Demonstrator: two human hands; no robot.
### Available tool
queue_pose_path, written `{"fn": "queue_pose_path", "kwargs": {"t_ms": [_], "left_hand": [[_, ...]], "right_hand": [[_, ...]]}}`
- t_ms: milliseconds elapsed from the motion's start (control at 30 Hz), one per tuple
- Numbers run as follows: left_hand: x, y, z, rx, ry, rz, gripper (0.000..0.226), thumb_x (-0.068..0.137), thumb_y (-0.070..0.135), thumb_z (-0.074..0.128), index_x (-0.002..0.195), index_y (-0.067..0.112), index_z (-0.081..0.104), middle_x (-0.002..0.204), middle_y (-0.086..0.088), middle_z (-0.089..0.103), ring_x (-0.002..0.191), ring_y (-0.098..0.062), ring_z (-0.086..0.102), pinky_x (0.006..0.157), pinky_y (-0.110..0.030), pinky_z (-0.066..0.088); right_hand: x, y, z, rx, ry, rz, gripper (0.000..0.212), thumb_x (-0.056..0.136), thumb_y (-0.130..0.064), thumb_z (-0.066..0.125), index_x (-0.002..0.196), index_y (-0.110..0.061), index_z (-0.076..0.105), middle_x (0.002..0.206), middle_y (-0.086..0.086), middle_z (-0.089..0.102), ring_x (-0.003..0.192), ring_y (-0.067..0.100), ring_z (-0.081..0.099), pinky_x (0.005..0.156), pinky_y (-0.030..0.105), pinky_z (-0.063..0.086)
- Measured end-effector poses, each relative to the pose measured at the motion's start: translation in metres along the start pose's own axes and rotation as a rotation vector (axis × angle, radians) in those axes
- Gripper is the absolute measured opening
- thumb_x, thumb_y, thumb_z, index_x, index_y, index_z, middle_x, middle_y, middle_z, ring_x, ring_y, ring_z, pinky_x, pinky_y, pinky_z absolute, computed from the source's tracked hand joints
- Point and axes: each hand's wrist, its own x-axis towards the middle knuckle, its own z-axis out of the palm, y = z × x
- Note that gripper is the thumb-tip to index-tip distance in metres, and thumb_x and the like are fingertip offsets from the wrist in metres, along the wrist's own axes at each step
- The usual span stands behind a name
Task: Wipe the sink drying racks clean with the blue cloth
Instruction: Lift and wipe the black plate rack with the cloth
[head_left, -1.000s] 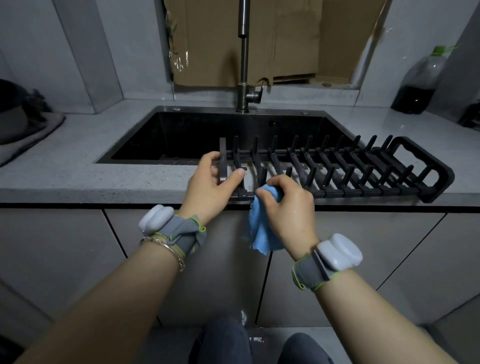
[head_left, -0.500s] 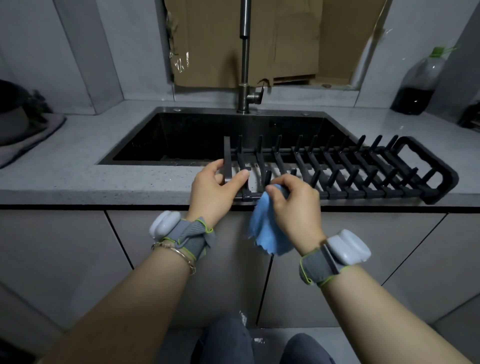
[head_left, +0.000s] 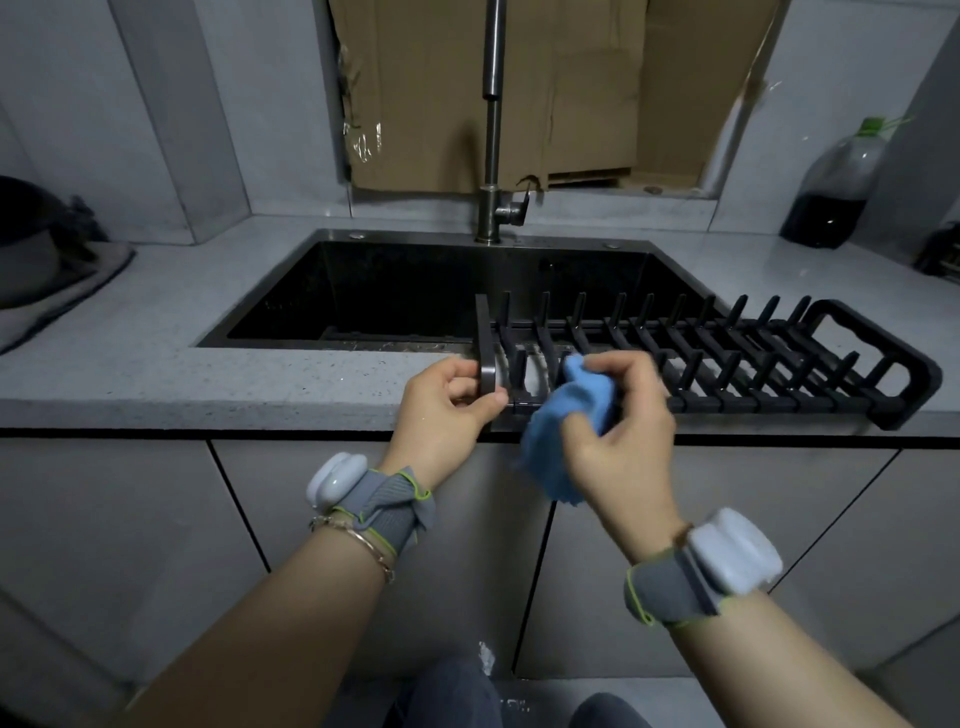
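A black drying rack with several upright prongs spans the front right part of the sink and the counter beside it. My left hand grips the rack's left end bar between thumb and fingers. My right hand holds the bunched blue cloth against the prongs near the rack's left end, and part of the cloth hangs below the counter edge. My right hand hides the prongs behind it.
A tall faucet rises behind the sink, with cardboard on the wall. A dark-filled plastic bottle stands at the back right of the grey counter. A pot on a grey cloth sits far left.
My right hand has shifted the blue cloth up and slightly right along the prongs. My left hand keeps its grip on the rack's left end.
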Motion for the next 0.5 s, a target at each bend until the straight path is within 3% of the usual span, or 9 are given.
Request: {"fn": "queue_pose_path", "kwargs": {"t_ms": [67,133,267,367,500], "left_hand": [[0.001,-0.003,0.006,-0.029,-0.001,-0.001,0.018,0.084,-0.009,0.061,0.095,0.005,0.059,0.076,0.000,0.065,0.057,0.005,0.061,0.061,-0.010,0.050],[0.001,-0.004,0.009,-0.062,-0.007,0.011,0.018,0.084,-0.010,0.060,0.095,0.005,0.060,0.077,0.000,0.066,0.058,0.005,0.062,0.063,-0.011,0.050],[0.001,-0.007,0.009,-0.118,0.017,0.031,0.017,0.083,-0.008,0.063,0.098,0.001,0.063,0.080,0.000,0.068,0.065,0.002,0.064,0.069,-0.013,0.053],[0.000,-0.008,0.011,-0.159,0.030,0.030,0.017,0.082,-0.009,0.063,0.096,0.001,0.064,0.076,0.004,0.070,0.066,0.000,0.066,0.069,-0.015,0.054],[0.000,-0.009,0.014,-0.155,0.040,0.034,0.018,0.082,-0.008,0.064,0.097,0.001,0.066,0.081,0.000,0.069,0.069,-0.001,0.066,0.073,-0.016,0.054]], "right_hand": [[-0.001,0.005,0.009,-0.176,-0.124,-0.241,0.033,0.066,0.000,0.044,0.096,-0.006,0.057,0.094,0.000,0.060,0.090,0.013,0.051,0.083,0.013,0.038],[-0.001,0.016,0.015,-0.284,-0.217,-0.366,0.032,0.071,-0.004,0.039,0.097,-0.003,0.057,0.104,0.012,0.063,0.099,0.021,0.049,0.086,0.024,0.039],[-0.003,0.035,0.012,-0.422,-0.315,-0.467,0.038,0.064,0.008,0.048,0.097,0.002,0.064,0.107,0.018,0.064,0.101,0.026,0.048,0.084,0.033,0.040],[0.007,0.038,0.002,-0.510,-0.343,-0.537,0.033,0.069,0.000,0.041,0.091,-0.002,0.065,0.097,0.012,0.067,0.087,0.026,0.048,0.073,0.040,0.047],[0.010,0.033,-0.005,-0.500,-0.294,-0.530,0.029,0.071,-0.006,0.039,0.082,-0.003,0.065,0.088,0.008,0.068,0.080,0.024,0.043,0.064,0.038,0.051]]}}
